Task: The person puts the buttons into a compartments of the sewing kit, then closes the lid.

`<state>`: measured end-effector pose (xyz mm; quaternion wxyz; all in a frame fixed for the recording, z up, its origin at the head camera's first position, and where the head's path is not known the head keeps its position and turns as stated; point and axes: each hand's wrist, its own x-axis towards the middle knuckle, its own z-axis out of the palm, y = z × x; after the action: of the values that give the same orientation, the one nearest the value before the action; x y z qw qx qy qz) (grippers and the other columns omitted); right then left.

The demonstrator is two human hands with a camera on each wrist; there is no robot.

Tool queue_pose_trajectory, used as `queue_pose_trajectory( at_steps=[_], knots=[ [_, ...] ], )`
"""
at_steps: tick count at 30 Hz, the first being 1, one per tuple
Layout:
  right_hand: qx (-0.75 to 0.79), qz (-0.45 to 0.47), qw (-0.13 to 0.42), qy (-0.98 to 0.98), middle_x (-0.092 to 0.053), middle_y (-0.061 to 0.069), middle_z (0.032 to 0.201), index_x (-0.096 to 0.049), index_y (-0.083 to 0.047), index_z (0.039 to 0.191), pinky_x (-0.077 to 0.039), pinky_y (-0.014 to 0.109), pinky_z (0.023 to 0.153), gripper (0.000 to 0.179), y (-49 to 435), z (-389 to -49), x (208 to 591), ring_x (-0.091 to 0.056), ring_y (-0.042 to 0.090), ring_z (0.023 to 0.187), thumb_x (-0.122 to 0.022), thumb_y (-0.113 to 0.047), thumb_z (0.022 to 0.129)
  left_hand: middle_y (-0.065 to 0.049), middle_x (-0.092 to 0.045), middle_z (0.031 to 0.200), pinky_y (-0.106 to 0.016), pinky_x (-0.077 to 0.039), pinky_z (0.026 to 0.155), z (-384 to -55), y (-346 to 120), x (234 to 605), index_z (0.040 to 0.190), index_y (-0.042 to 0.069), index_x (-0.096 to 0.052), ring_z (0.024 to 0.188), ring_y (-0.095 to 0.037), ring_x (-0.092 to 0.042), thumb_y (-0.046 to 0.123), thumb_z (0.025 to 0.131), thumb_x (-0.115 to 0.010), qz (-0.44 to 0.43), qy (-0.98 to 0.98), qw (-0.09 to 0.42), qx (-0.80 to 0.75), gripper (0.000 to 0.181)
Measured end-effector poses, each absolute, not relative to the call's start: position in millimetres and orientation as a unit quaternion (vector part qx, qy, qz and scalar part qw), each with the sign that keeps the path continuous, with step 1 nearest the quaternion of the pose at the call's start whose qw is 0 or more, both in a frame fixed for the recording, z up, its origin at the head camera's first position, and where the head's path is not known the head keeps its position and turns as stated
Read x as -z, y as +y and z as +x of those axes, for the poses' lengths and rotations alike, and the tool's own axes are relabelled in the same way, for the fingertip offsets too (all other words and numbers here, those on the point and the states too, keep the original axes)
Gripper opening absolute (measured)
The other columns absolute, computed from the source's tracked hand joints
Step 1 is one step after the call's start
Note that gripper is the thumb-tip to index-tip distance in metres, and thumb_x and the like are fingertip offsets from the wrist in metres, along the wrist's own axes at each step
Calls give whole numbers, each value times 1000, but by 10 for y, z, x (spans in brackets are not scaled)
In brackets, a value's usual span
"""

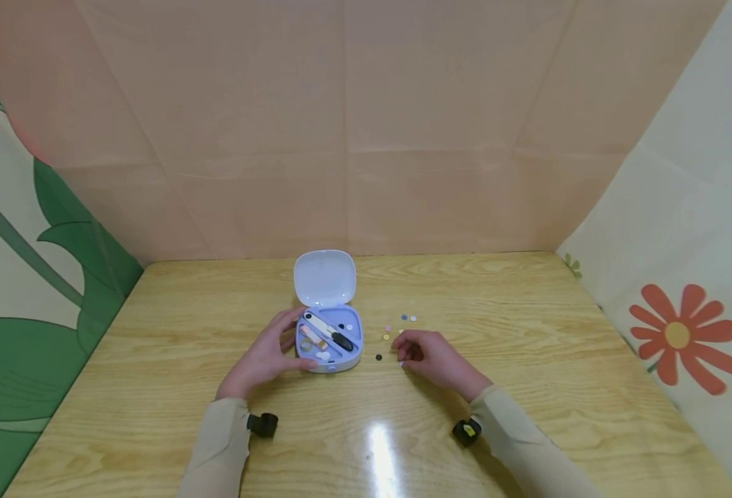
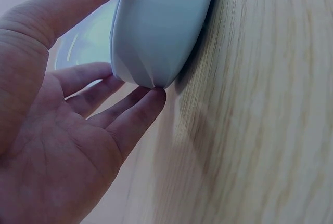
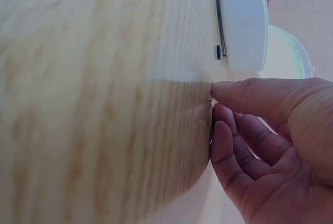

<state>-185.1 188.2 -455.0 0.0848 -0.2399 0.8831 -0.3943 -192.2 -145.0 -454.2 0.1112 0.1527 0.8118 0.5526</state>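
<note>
Lavender box in the left grip stretches lengthwise away, raised lid farthest.

Below centre-left, the left hand spreads its thumb from curved fingers; below centre-right, the right hand bends downward.

The left wrist view's top edge cuts off the case (pale).
</note>
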Motion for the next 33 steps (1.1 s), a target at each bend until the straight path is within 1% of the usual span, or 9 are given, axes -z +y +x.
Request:
queue_pose_trajectory(
  at_steps=[9, 16, 22, 25, 30, 33],
  knots=[
    [382, -249, 99, 884, -61, 3, 84, -64, -5, 98, -52, 24, 66, 22, 1889, -1872, 4562, -55, 14, 79, -69, 8, 81, -2, -32, 147, -41, -36, 109, -1922, -1444, 4534, 148, 23, -33, 133, -29, -35, 20, 67, -88, 150, 815, 112, -549, 98],
    [382, -271, 96, 878, -61, 9, 84, -64, -2, 96, -50, 23, 65, 19, 1901, -1882, 4563, -54, 15, 78, -65, 10, 82, -2, -32, 147, -43, -36, 109, -1923, -1445, 4542, 148, 23, -33, 133, -30, -35, 20, 67, -88, 152, 815, 111, -548, 98],
    [374, -280, 94, 879, -61, 8, 83, -65, -3, 96, -50, 23, 65, 20, 1909, -1887, 4567, -53, 13, 77, -65, 11, 82, -2, -32, 147, -44, -35, 109, -1930, -1447, 4562, 148, 24, -33, 134, -31, -34, 19, 67, -88, 148, 814, 113, -550, 97],
    [373, -283, 89, 879, -60, 6, 82, -65, -3, 97, -50, 23, 65, 20, 1911, -1884, 4573, -53, 13, 77, -65, 10, 82, -5, -31, 148, -47, -34, 110, -1923, -1442, 4554, 149, 22, -32, 134, -33, -33, 15, 69, -87, 149, 812, 114, -553, 97],
    [372, -282, 84, 881, -59, 5, 82, -65, -4, 97, -50, 23, 65, 19, 1907, -1869, 4571, -53, 12, 77, -65, 9, 83, -13, -29, 149, -51, -31, 111, -1867, -1415, 4442, 150, 13, -30, 135, -38, -31, 5, 71, -84, 151, 803, 120, -563, 95],
    [374, -279, 86, 880, -60, 6, 83, -65, -4, 97, -51, 23, 65, 19, 1902, -1863, 4564, -54, 13, 77, -66, 8, 83, -12, -30, 148, -50, -31, 111, -1857, -1417, 4426, 149, 13, -31, 134, -38, -32, 6, 71, -84, 153, 802, 119, -565, 94]
  ],
)
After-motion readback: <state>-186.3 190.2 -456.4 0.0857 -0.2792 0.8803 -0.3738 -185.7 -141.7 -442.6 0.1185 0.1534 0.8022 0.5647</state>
